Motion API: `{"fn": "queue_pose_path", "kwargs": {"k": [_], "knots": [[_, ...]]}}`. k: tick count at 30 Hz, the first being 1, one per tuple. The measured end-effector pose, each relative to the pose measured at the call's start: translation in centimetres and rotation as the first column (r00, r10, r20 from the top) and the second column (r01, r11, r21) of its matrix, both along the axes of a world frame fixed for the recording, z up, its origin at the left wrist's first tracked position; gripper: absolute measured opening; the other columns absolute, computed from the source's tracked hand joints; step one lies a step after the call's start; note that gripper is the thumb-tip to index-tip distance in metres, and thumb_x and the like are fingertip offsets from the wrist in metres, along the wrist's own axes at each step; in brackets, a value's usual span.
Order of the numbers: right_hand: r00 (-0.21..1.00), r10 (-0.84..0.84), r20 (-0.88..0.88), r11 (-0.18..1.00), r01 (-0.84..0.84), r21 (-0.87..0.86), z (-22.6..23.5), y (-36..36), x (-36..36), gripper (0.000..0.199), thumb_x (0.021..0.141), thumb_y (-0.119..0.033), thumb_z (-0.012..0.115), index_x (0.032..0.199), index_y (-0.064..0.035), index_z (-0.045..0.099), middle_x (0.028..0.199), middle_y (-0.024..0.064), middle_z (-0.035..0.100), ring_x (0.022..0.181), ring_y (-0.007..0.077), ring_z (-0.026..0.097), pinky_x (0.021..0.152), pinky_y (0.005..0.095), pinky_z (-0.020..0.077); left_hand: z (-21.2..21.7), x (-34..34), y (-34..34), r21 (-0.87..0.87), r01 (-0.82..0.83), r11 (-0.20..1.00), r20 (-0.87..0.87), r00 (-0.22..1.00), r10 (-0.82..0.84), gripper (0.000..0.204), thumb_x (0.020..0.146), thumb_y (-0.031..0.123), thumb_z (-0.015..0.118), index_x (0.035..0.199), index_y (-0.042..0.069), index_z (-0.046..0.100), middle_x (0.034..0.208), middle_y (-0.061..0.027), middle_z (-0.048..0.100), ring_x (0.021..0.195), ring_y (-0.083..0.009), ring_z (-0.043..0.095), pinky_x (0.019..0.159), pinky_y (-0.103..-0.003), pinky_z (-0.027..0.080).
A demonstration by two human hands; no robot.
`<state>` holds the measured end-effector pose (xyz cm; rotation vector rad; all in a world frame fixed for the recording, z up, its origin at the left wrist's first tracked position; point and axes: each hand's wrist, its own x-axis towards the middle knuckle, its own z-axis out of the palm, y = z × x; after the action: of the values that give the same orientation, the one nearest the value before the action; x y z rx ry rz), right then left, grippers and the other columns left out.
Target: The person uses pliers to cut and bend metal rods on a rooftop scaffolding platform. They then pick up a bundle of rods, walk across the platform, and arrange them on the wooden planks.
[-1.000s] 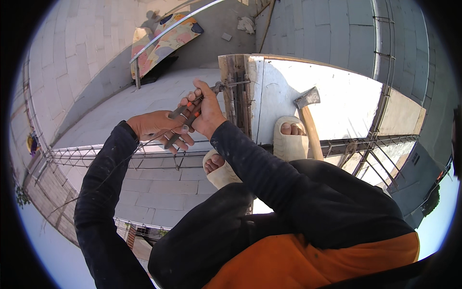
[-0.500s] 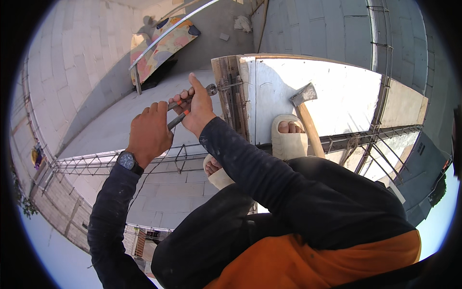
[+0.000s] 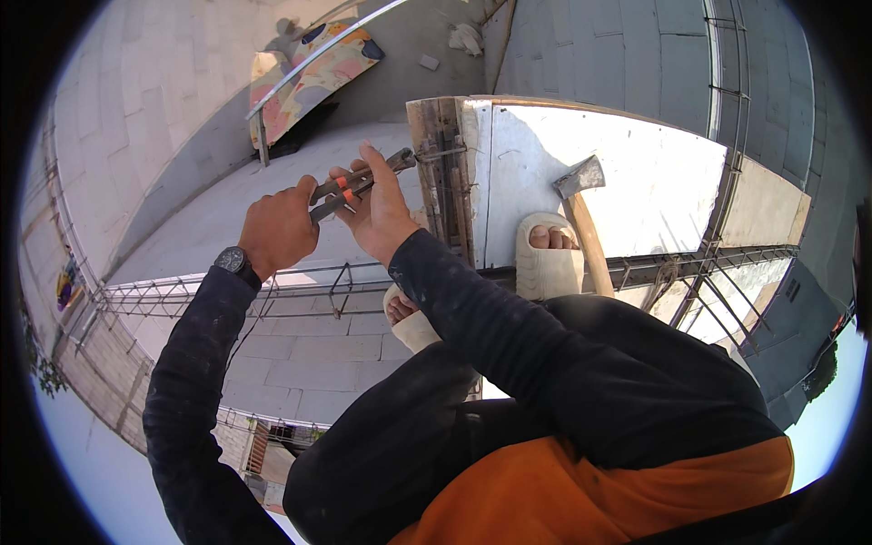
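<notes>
A pair of long-handled pincers (image 3: 350, 186) with orange bands on the handles lies across both my hands. My left hand (image 3: 277, 229), with a watch on its wrist, is closed around the handle ends. My right hand (image 3: 380, 213) holds the handles nearer the head, its fingers curled behind them and its thumb stretched along the tool. The jaws are by a wire tie (image 3: 445, 154) on the wooden formwork boards (image 3: 442, 195). Whether they touch the wire, I cannot tell.
A hatchet (image 3: 581, 195) rests on the white panel (image 3: 636, 173) beside my sandalled foot (image 3: 550, 254). Rebar cages (image 3: 345, 282) run along the wall top under me. Far below, a patterned foam sheet (image 3: 318, 82) leans near a metal bar (image 3: 327, 56).
My left hand has shifted slightly left and lower, drawing the handles closer together. The pincers' head has moved slightly right and up, and my right hand's fingers have loosened a little.
</notes>
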<state>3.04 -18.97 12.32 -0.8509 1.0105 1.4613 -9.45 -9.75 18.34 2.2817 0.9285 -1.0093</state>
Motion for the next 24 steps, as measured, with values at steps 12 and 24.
{"fn": "queue_pose_path", "kwargs": {"k": [12,24], "knots": [[0.982,-0.102,-0.16,0.936,0.149,0.318,-1.9,-2.0,-0.4,0.045,0.1,-0.048,0.068,0.072,-0.0173,0.052,0.061,0.0007,0.056,0.061,0.0207,0.061,0.079,0.0471,0.0576,2.4,-1.8,0.3,-0.688,-0.724,0.049,-0.543,0.559,0.627,0.055,0.082,0.025,0.08,0.127,0.0,0.063,0.093,-0.0082,0.069,0.084,-0.0167,0.069,0.062,-0.035,0.058],[0.984,-0.144,-0.107,0.988,0.15,0.046,0.6,0.9,-0.6,0.037,0.097,-0.049,0.069,0.087,-0.0166,0.054,0.083,0.0057,0.064,0.082,0.0237,0.065,0.082,0.043,0.0531,2.6,-0.8,-3.2,0.408,0.168,0.897,0.068,0.975,-0.214,0.051,0.082,0.017,0.074,0.127,0.005,0.053,0.098,-0.0091,0.06,0.095,-0.0275,0.069,0.069,-0.04,0.058]]}}
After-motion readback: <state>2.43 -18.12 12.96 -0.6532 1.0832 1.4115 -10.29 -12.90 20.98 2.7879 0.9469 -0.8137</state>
